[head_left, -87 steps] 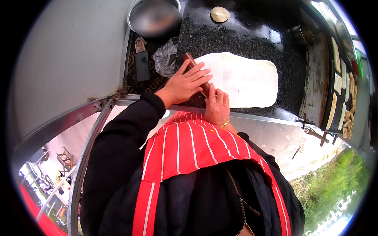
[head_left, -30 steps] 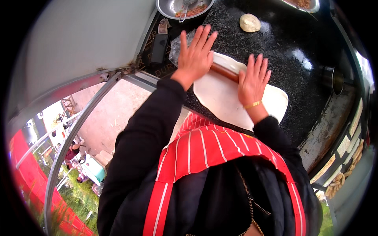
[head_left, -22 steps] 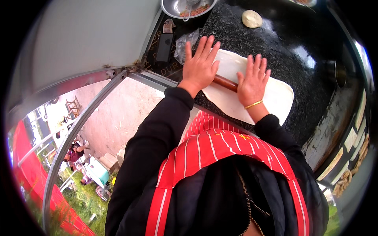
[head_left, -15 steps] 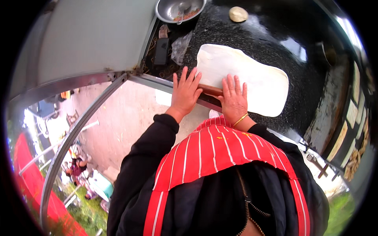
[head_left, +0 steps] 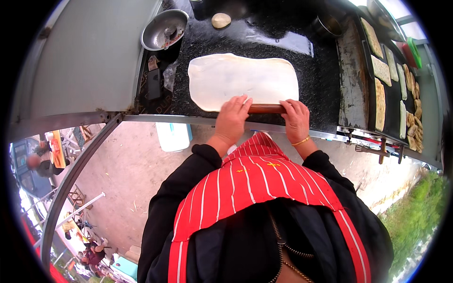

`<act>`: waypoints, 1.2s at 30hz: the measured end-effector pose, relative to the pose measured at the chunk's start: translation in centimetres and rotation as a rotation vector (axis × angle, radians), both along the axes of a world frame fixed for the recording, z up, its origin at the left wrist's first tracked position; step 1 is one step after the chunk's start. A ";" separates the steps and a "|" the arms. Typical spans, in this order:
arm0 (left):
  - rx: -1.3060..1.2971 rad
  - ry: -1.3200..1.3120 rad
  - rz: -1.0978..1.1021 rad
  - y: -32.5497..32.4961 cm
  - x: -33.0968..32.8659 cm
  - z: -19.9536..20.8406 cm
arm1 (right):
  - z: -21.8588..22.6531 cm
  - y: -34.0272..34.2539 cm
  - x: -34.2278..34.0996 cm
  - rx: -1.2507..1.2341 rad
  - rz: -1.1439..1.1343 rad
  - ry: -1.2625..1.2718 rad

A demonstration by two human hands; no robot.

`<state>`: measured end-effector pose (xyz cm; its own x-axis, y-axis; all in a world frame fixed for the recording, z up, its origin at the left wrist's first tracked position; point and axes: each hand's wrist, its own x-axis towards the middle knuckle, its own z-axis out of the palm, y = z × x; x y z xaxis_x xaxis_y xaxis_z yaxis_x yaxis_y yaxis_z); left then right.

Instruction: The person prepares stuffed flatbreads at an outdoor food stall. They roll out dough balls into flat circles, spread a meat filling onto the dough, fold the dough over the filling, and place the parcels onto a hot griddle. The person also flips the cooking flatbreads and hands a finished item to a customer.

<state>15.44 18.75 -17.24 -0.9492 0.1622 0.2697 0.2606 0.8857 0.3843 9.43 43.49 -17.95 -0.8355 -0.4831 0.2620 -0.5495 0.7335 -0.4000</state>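
A large thin sheet of pale dough (head_left: 243,80) lies on the black speckled counter (head_left: 316,80). Along its near edge sits a brown wooden rolling pin (head_left: 266,109), close to the counter's front rim. My left hand (head_left: 231,120) closes over the pin's left end. My right hand (head_left: 297,121), a yellow bangle at its wrist, has its fingers curled over the right end. Beyond the sheet rests a round piece of dough (head_left: 221,20).
At far left stands a metal bowl (head_left: 165,28) with a spoon and some filling; a dark phone (head_left: 154,84) and a clear plastic bag (head_left: 170,75) lie nearer. On the right, a griddle (head_left: 391,89) carries several flatbreads (head_left: 380,104). People sit in the background at left.
My fingers, stretched out flat over the pin before, are now curled round its ends. The dough sheet lies straighter along the counter edge. The view has turned, showing more of the griddle.
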 end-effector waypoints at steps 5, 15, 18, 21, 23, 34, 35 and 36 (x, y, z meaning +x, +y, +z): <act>-0.117 -0.094 0.132 3.8 -4.5 -1.9 | -4.6 2.2 -3.2 0.089 -0.262 -0.032; -0.279 -0.156 0.169 4.2 -10.1 -3.8 | -6.1 2.5 -10.4 0.145 -0.207 -0.051; -0.418 -0.004 0.284 2.7 -18.2 -2.4 | -4.0 -0.5 -17.6 0.051 -0.269 0.045; -0.370 0.045 0.353 2.3 -20.0 -3.1 | -4.0 -1.4 -20.3 0.014 -0.301 0.068; -0.223 -0.084 0.328 3.0 -17.2 -3.2 | -5.0 -0.4 -17.7 0.096 -0.236 -0.042; 0.270 0.183 0.640 -5.3 -24.4 -0.8 | -1.9 -1.9 -20.5 0.022 0.235 0.016; 0.255 0.171 0.674 -6.2 -23.5 -0.1 | -2.5 -1.7 -20.2 0.037 0.221 0.007; 0.288 0.153 0.664 -6.8 -22.1 0.6 | -3.2 -1.3 -20.0 0.052 0.208 -0.001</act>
<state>-6.68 12.00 -16.61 -0.7713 -0.5302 0.3520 -0.2257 0.7450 0.6277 -10.60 42.16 -21.18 -0.7164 -0.6582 0.2315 -0.6911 0.6238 -0.3650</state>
